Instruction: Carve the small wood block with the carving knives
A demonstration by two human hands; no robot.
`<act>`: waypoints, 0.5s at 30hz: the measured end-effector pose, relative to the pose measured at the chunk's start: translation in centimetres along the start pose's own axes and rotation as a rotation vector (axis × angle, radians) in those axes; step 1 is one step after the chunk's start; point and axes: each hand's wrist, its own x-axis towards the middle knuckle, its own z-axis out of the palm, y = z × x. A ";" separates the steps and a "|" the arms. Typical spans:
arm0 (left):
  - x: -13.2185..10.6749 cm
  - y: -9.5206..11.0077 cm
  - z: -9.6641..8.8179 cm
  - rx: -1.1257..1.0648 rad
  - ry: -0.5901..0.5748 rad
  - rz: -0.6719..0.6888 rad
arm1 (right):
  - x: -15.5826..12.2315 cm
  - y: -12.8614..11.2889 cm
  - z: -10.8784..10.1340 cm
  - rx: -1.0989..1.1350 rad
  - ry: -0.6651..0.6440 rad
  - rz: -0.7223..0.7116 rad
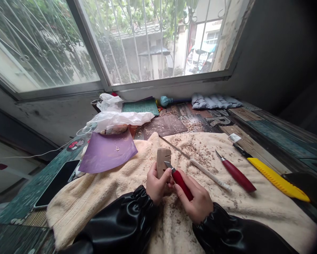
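Cream towel [95, 192] is covering much of tbl [253, 143], w/ shavings [194, 126] lying over both; barred window [153, 38] is standing beyond, greenery [68, 53] showing thru. Black sleeves [116, 220] are reaching in from bottom. L hand [157, 182] is curling round wood block [162, 157], holding it nr-upright over towel, front-ctr. R hand [197, 197] is wrapping round red-handled knife [182, 184], blade lying against block's face, nr L thumb.

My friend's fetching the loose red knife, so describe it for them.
On the table below the window lies a beige cloth. On its right side, the loose knife lies between a thin rod and a yellow cutter. Its red handle sets it apart from both; the other red knife is in the right hand.
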 end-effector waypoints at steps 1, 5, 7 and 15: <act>-0.1 0.1 0.1 0.007 0.000 -0.011 | 0.0 0.1 0.0 -0.008 0.009 0.002; -0.2 0.1 0.3 0.024 0.002 -0.043 | 0.1 0.2 0.0 -0.018 0.032 0.011; -0.2 0.0 0.2 0.016 0.007 -0.028 | 0.1 0.1 0.0 -0.004 0.020 0.005; 0.0 -0.1 0.1 0.026 -0.005 -0.032 | 0.0 0.0 0.0 -0.006 0.013 0.011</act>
